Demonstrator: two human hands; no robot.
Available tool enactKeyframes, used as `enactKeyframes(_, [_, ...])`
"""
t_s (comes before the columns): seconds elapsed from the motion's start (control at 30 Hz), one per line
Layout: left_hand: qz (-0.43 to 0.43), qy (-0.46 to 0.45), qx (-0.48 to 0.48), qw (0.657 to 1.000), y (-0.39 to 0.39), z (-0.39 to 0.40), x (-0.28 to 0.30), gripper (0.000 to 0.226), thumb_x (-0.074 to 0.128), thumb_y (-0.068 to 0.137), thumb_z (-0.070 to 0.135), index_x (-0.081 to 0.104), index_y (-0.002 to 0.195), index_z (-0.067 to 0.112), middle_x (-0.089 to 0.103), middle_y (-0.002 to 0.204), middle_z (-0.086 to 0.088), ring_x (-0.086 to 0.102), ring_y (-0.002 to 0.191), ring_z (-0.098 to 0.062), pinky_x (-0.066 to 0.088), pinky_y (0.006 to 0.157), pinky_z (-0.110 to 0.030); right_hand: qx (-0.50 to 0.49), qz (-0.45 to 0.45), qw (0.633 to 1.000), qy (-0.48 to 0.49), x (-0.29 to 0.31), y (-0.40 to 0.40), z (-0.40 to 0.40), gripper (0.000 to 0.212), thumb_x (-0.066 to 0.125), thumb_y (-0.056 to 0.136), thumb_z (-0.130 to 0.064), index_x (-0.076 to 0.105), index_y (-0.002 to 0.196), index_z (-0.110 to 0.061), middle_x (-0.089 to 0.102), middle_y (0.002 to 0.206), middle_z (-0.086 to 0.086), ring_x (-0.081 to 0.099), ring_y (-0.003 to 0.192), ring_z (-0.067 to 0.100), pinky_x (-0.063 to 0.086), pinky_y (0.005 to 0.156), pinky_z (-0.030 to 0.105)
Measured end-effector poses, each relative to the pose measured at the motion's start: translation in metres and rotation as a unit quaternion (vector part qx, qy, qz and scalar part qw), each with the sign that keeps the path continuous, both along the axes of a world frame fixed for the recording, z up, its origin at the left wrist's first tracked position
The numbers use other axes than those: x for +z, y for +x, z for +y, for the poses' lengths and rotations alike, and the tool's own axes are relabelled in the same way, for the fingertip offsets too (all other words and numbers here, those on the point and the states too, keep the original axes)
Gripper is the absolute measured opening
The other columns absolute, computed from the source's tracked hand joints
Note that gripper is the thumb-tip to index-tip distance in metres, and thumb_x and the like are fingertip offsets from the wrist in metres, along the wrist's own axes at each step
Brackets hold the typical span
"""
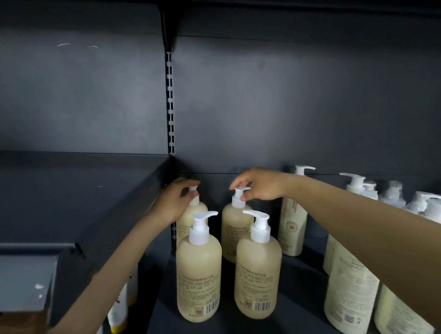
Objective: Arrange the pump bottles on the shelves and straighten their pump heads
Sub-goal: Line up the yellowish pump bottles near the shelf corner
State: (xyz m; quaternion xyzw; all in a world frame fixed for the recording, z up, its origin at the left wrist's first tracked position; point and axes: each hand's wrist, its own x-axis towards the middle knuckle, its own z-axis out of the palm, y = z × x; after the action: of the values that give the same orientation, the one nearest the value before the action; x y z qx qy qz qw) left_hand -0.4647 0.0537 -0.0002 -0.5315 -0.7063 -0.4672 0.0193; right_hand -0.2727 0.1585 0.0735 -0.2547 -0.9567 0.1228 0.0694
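Left hand (pixel 174 202) and right hand (pixel 260 184) each pinched a rear bottle's pump head (pixel 241 192), fingers curled, apparently to turn nozzles straight.

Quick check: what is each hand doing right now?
Left hand: grips the pump head of the back-left bottle.
Right hand: pinches the pump head of the back-right bottle.
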Motion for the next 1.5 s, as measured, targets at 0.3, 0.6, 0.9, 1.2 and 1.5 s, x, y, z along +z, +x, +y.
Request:
enactKeyframes(0.3, [-0.052,0.015,-0.029,0.998,-0.001,0.01,0.002,0.025,0.059,0.087,0.005,0.065,0.111,0.007,0.058,0.109,-0.004,0.057,0.098,-0.017,0.042,0.086,-0.024,0.01,0.069,0.997,-0.023,-0.009,-0.004,0.01,0.031,0.063,0.087,-0.004,0.067,0.115,-0.015,0.067,0.118,0.005,0.058,0.1,0.011,0.039,0.086,0.017])
enactKeyframes(0.6, [-0.076,0.06,0.013,0.995,0.013,0.02,0.004,0.024,0.067,0.082,0.007,0.068,0.105,0.003,0.067,0.105,-0.007,0.058,0.094,-0.012,0.038,0.079,-0.016,-0.023,0.038,0.999,0.001,-0.003,-0.004,0.01,0.02,0.061,0.088,-0.009,0.067,0.107,-0.009,0.067,0.089,0.003,0.065,0.069,0.02,0.05,0.072,0.025])
enactKeyframes(0.9, [-0.026,0.022,0.011,0.999,0.021,0.026,0.005,0.022,0.071,0.08,0.019,0.068,0.1,0.011,0.062,0.093,0.002,0.057,0.089,-0.011,0.039,0.074,-0.018,-0.081,-0.03,0.993,0.074,0.0,-0.004,0.012,0.032,0.065,0.083,-0.022,0.066,0.11,-0.004,0.07,0.103,0.01,0.063,0.088,0.02,0.048,0.073,0.026])
enactKeyframes(1.2, [-0.185,-0.057,-0.187,0.963,0.006,0.007,0.002,0.033,0.061,0.083,-0.005,0.058,0.109,0.016,0.066,0.093,0.007,0.062,0.084,0.003,0.048,0.076,-0.007,0.021,-0.06,0.998,-0.01,0.006,0.006,0.022,0.041,0.069,0.079,0.001,0.065,0.117,-0.013,0.06,0.103,-0.003,0.053,0.091,0.009,0.042,0.077,0.013])
enactKeyframes(1.5, [-0.069,-0.012,-0.039,0.997,0.005,0.024,-0.005,0.019,0.077,0.071,0.015,0.061,0.079,0.021,0.062,0.074,0.011,0.057,0.069,-0.003,0.043,0.064,-0.013,-0.026,0.018,0.999,-0.033,-0.007,-0.003,0.029,0.013,0.072,0.081,-0.019,0.063,0.081,-0.01,0.071,0.09,0.016,0.069,0.074,0.023,0.053,0.062,0.022])
